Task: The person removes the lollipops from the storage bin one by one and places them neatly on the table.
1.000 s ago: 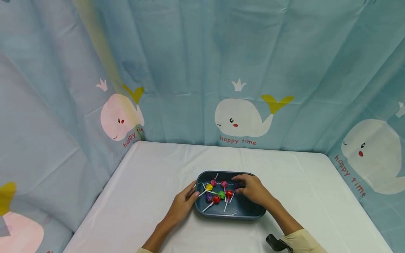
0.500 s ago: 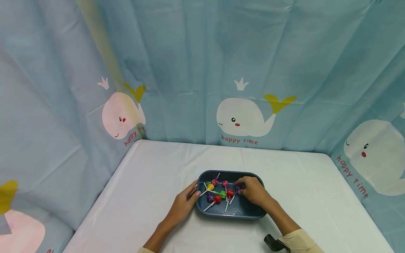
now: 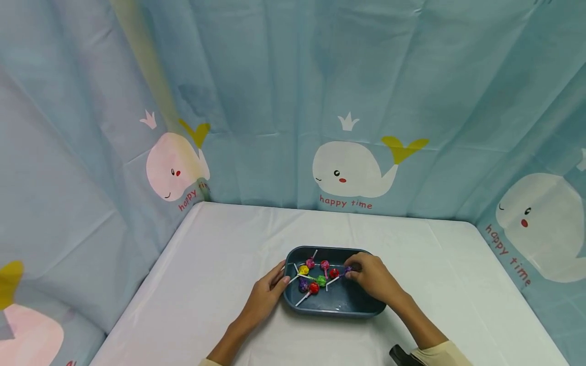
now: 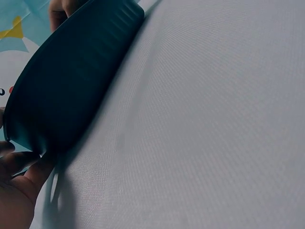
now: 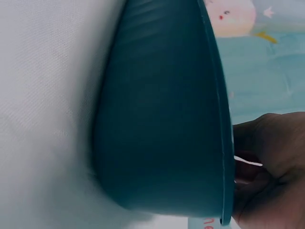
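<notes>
Several printed whales [image 3: 350,170] are seen on the blue curtain [image 3: 256,91], by which the white-covered table [image 3: 238,254] is bounded at the back and on both sides. A black device [image 3: 404,357] is worn at the right cuff, beside the pale sleeve [image 3: 441,354], near the front of the table.

A dark blue-grey tray [image 3: 345,302] is set on the table, towards its front. Seven loose lollipops are held in it, gathered mostly in the left and middle parts: one yellow [image 3: 303,270], two pink [image 3: 310,263], one green [image 3: 321,280], two red [image 3: 314,288] and one purple. An eighth, a purple lollipop [image 3: 348,270], is pinched by the fingers of the right hand [image 3: 374,278] over the tray's right half, just beside a red one. The tray's left end is gripped by the left hand [image 3: 263,294], with the thumb at the rim; the two hands are kept apart. In both wrist views the contents are hidden by the tray's outer wall.

Tray floor is exposed at the front right, below the right hand. White cloth is spread between the far rim and the curtain, and along both ends.
</notes>
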Tool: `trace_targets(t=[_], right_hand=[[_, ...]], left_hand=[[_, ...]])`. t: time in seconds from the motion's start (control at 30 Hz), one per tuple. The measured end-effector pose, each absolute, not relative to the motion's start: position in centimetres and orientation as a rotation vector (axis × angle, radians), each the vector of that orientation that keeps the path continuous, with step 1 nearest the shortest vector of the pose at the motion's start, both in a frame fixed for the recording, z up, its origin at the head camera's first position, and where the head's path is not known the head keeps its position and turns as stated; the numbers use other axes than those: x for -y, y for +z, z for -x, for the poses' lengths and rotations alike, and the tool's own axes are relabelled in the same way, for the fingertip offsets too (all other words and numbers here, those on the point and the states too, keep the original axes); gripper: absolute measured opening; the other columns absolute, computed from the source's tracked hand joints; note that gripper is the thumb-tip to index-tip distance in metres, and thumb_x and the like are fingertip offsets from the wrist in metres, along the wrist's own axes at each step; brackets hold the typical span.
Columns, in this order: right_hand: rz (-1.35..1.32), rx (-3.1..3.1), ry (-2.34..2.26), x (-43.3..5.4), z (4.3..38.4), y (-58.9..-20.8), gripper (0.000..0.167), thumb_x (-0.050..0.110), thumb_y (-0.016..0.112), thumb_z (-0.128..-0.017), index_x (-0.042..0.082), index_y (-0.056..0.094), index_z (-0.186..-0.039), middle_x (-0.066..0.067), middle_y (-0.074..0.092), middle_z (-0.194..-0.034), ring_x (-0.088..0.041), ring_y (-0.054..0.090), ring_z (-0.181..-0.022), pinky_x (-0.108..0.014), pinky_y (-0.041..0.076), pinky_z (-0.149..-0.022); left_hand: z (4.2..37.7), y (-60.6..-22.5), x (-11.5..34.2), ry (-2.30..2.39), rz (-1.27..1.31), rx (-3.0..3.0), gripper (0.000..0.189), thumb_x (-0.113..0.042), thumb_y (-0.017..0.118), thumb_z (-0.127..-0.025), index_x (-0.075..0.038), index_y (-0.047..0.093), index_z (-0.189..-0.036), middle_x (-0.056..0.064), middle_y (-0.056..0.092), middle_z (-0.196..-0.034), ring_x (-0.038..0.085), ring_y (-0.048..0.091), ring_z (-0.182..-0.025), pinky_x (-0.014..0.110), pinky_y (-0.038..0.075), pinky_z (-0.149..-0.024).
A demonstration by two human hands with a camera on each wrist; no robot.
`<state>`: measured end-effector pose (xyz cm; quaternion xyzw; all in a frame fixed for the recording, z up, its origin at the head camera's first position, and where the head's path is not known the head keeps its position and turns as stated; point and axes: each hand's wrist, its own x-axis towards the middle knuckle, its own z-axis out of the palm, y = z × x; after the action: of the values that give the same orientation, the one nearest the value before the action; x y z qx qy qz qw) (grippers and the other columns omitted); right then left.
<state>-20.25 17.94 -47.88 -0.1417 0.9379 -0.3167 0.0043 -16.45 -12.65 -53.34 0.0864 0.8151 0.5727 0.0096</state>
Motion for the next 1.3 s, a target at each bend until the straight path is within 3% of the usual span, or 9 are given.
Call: trace_targets(t=[0.1, 0.33, 0.5, 0.67, 0.8, 1.03, 1.3], right_hand=[[0.401, -2.923, -1.051, -18.5, 19.9, -47.6, 0.017, 0.008, 0.081, -0.094, 0.007, 0.079, -0.11, -0.002, 0.076, -0.103, -0.017, 0.065, -0.092, -0.042, 0.06, -0.086], [0.266, -2.897, -1.231, -19.7, 19.1, -46.9, 0.027, 0.011, 0.08, -0.095, 0.006, 0.077, -0.121, -0.005, 0.078, -0.105, -0.014, 0.068, -0.082, -0.023, 0.058, -0.067], [0.207, -2.914, -1.275, -20.8, 18.8, -46.6, 0.029, 0.013, 0.082, -0.094, 0.006, 0.077, -0.121, -0.005, 0.078, -0.102, -0.018, 0.072, -0.085, -0.027, 0.062, -0.073], [0.169, -2.93, -1.352, -22.1, 18.4, -46.4, 0.03, 0.012, 0.082, -0.093, 0.004, 0.077, -0.122, -0.013, 0.077, -0.115, -0.024, 0.076, -0.096, -0.033, 0.066, -0.079], [0.115, -2.901, -1.435, -23.2, 18.1, -46.4, 0.032, 0.014, 0.082, -0.095, 0.004, 0.076, -0.125, -0.017, 0.077, -0.117, -0.024, 0.079, -0.091, -0.026, 0.064, -0.076], [0.029, -2.946, -1.438, -25.3, 17.5, -46.7, 0.036, 0.022, 0.08, -0.098, 0.005, 0.074, -0.129, -0.016, 0.078, -0.116, -0.025, 0.078, -0.094, -0.019, 0.059, -0.073], [-0.069, -2.961, -1.429, -27.5, 17.3, -47.5, 0.039, 0.023, 0.079, -0.098, 0.003, 0.073, -0.132, -0.017, 0.079, -0.112, -0.031, 0.079, -0.089, -0.015, 0.057, -0.074]], left_hand=[[16.4, -53.3, 12.6, 1.791, -0.259, -2.545, 0.057, -0.034, 0.061, -0.109, -0.01, 0.049, -0.16, 0.018, 0.056, -0.155, 0.034, 0.058, -0.141, 0.049, 0.044, -0.116], [16.4, -53.3, 12.6, 1.794, -0.247, -2.545, 0.057, -0.034, 0.061, -0.109, -0.011, 0.049, -0.159, 0.018, 0.057, -0.155, 0.034, 0.058, -0.141, 0.05, 0.045, -0.116], [16.4, -53.4, 12.6, 1.807, -0.242, -2.539, 0.056, -0.032, 0.062, -0.109, -0.01, 0.05, -0.159, 0.018, 0.058, -0.154, 0.033, 0.059, -0.14, 0.048, 0.045, -0.115], [16.4, -53.5, 12.6, 1.81, -0.239, -2.545, 0.056, -0.033, 0.063, -0.109, -0.01, 0.051, -0.158, 0.018, 0.06, -0.152, 0.033, 0.06, -0.139, 0.049, 0.046, -0.115], [16.5, -53.7, 12.6, 1.816, -0.234, -2.539, 0.056, -0.033, 0.063, -0.108, -0.01, 0.051, -0.158, 0.018, 0.059, -0.152, 0.033, 0.059, -0.14, 0.048, 0.046, -0.116], [16.5, -53.7, 12.5, 1.873, -0.208, -2.482, 0.056, -0.031, 0.064, -0.108, -0.007, 0.052, -0.157, 0.019, 0.06, -0.151, 0.032, 0.059, -0.141, 0.024, 0.046, -0.112], [16.4, -53.6, 12.4, 1.932, -0.23, -2.431, 0.055, -0.027, 0.063, -0.108, -0.001, 0.051, -0.156, 0.023, 0.059, -0.151, 0.036, 0.057, -0.142, 0.02, 0.046, -0.111]])
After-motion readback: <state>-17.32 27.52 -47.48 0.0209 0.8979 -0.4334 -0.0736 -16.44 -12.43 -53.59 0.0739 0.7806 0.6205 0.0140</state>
